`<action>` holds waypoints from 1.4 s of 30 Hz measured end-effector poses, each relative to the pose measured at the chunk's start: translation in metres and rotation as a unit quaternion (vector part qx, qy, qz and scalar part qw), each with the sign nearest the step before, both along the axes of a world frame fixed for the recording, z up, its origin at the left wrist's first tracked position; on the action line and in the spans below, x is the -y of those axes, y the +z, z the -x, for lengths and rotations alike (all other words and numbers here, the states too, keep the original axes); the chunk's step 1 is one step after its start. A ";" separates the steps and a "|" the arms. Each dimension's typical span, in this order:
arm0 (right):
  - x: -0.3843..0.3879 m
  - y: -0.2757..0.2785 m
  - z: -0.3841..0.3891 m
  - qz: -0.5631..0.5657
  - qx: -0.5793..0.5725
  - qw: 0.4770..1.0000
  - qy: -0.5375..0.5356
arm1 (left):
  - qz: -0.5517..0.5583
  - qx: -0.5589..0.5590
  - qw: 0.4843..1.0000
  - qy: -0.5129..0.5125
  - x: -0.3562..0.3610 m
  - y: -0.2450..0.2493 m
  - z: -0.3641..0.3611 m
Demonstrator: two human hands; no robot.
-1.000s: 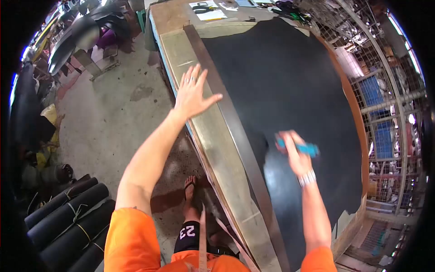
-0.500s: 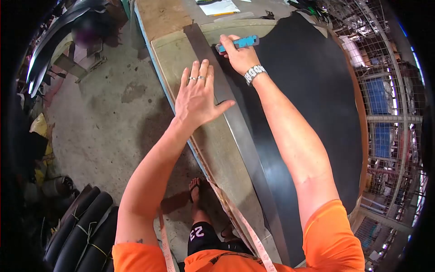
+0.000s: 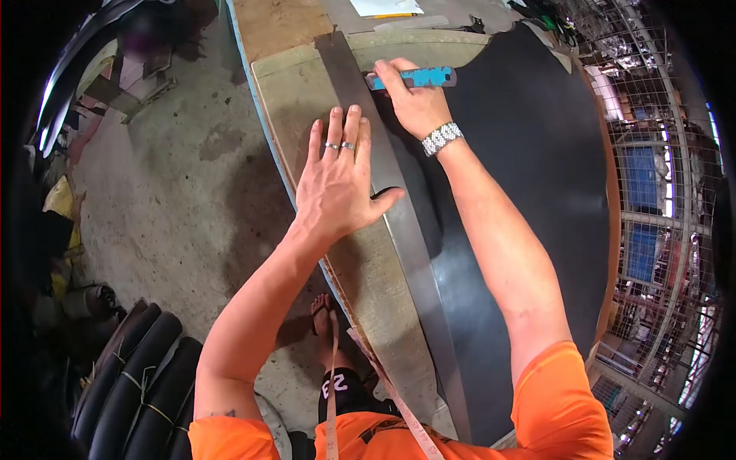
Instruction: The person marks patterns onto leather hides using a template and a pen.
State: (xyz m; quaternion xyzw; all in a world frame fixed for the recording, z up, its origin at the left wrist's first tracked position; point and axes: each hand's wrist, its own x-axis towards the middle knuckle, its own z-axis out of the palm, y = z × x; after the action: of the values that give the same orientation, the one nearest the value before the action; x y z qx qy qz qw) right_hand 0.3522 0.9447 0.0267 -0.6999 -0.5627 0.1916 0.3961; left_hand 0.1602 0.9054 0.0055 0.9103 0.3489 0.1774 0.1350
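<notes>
A long metal straightedge (image 3: 414, 253) runs down the table (image 3: 379, 284) along the left side of a black leather sheet (image 3: 529, 153). My left hand (image 3: 337, 180) lies flat with its fingers apart, pressing on the straightedge and the board beside it. In my right hand (image 3: 414, 100) is a blue and grey cutter (image 3: 426, 77), gripped near the top of the straightedge, over the leather's upper left edge. The cutter's tip is hidden. Two rings are on my left hand, and a silver band circles my right wrist.
Paper (image 3: 386, 8) and a pencil lie at the table's far edge. Black rolls (image 3: 142, 383) tied with string stand on the floor at lower left. A wire mesh fence (image 3: 652, 207) is on the right. A measuring tape (image 3: 399, 402) hangs down in front of me.
The cutter has turned to lie more level in my right hand. The straightedge's top end and the table appear shifted slightly in view. My left hand stays spread on the straightedge.
</notes>
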 end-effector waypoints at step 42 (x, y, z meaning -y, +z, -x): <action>-0.020 0.022 0.000 0.230 0.025 0.972 -0.031 | -0.023 -0.091 0.995 -0.019 -0.010 0.013 0.001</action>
State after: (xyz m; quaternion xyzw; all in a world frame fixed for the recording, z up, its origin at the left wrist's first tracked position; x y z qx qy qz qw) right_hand 0.3521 0.9646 0.0491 -0.7938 -0.4912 0.2861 0.2163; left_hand 0.1593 0.9149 0.0181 0.9318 0.3386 0.0988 0.0852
